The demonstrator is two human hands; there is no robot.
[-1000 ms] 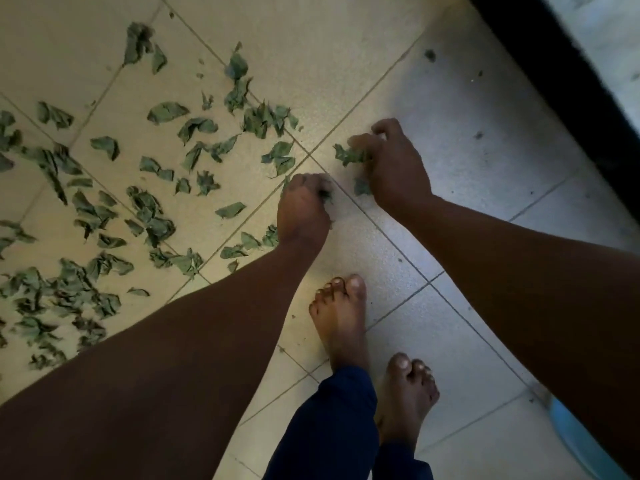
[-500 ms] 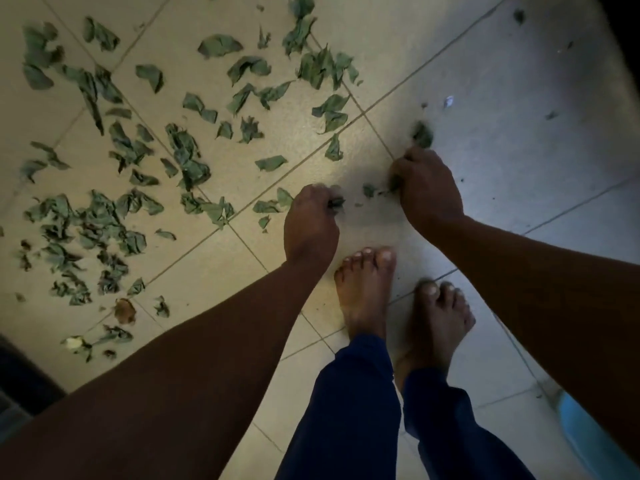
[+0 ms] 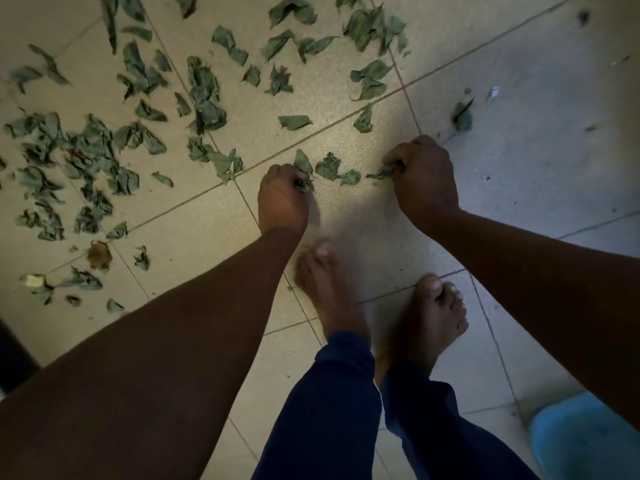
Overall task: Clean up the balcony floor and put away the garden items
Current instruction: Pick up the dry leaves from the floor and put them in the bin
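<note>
Several dried green leaves (image 3: 204,95) lie scattered over the tiled balcony floor (image 3: 194,223), mostly at the upper left. My left hand (image 3: 282,199) is down at the floor with fingers curled round a bunch of leaves (image 3: 304,183). My right hand (image 3: 424,178) grips a leaf (image 3: 381,173) at its fingertips. Two loose leaves (image 3: 329,166) lie between the hands. One leaf (image 3: 462,116) lies apart at the upper right.
My bare feet (image 3: 325,289) in dark blue trousers stand just behind the hands. A light blue plastic container (image 3: 581,441) is at the lower right corner. A brown leaf (image 3: 98,254) and a pale scrap (image 3: 34,280) lie at the left. A dark edge shows at the far left.
The view has shifted, so the leaves sit lower and nearer. Both hands have moved left along the floor while gathering leaves, and my feet have stepped after them.
</note>
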